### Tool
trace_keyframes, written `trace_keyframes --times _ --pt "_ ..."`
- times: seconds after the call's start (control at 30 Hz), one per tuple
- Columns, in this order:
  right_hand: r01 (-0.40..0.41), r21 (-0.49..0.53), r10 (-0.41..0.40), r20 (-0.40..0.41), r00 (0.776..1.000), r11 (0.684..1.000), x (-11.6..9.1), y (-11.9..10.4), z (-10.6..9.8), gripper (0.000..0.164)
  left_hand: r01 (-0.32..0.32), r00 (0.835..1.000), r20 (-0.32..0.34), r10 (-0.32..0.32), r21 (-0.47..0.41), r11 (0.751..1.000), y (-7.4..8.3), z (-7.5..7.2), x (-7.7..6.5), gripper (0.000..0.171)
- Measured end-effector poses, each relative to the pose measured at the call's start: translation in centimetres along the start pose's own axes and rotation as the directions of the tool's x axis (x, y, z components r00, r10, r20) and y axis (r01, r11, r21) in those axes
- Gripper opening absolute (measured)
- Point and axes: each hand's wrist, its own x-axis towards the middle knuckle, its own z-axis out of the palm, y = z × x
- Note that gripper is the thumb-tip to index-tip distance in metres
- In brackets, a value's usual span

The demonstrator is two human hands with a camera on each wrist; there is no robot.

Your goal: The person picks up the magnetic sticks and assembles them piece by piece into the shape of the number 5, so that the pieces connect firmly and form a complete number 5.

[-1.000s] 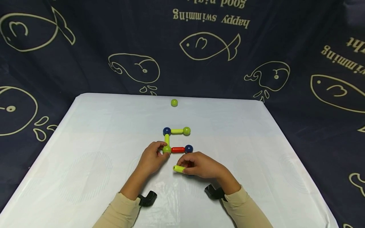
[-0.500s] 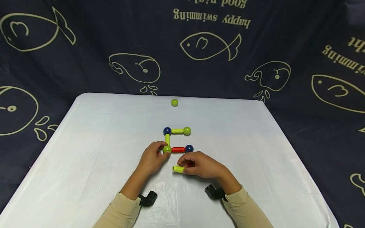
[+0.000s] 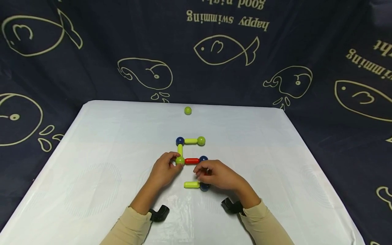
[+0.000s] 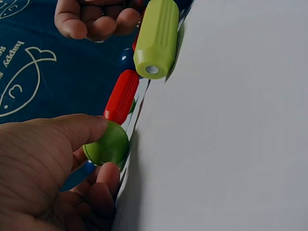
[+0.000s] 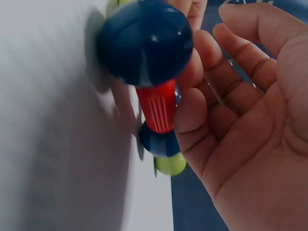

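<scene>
On the white table lies a chain of magnetic rods and balls. My left hand (image 3: 163, 170) pinches its green corner ball (image 3: 180, 161) between thumb and fingers. From that ball, a lime rod (image 3: 180, 150) runs away to a blue ball (image 3: 180, 141), and a red rod (image 3: 192, 161) runs right to another blue ball (image 3: 203, 159). My right hand (image 3: 218, 175) holds nothing, its thumb apart from the bent fingers. Those fingers are right beside a second red rod (image 5: 159, 108), mostly hidden in the head view. This rod meets the near blue ball (image 3: 204, 187), from which a lime rod (image 3: 191, 184) points left.
At the far end of the chain, a lime rod (image 3: 191, 141) ends in a green ball (image 3: 201, 140). One loose green ball (image 3: 188, 110) lies near the table's back edge. Behind hangs a dark cloth (image 3: 183, 88) with fish and whale drawings.
My right hand has let go of the near lime rod and shifted slightly up, uncovering the near blue ball. That rod now lies straight out to the left. My left hand keeps its place.
</scene>
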Motion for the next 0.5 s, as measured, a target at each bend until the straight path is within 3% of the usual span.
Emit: trace_keyframes --times 0.2,0.4,0.5 --pt "-0.080 -0.004 0.080 0.009 0.997 0.997 -0.9 0.5 -1.3 0.012 -0.002 1.000 0.012 0.002 -0.012 1.000 -0.1 0.3 0.0 0.032" --pt "-0.157 -0.010 0.157 0.122 0.980 0.987 -2.2 1.3 -1.7 0.025 -0.002 1.000 0.014 0.002 -0.009 1.000 0.0 0.3 0.0 0.032" --pt "-0.163 -0.012 0.163 0.141 0.976 0.986 -2.3 1.5 -1.2 0.032 0.008 1.000 0.013 -0.008 -0.008 1.000 -0.1 0.1 0.0 0.032"
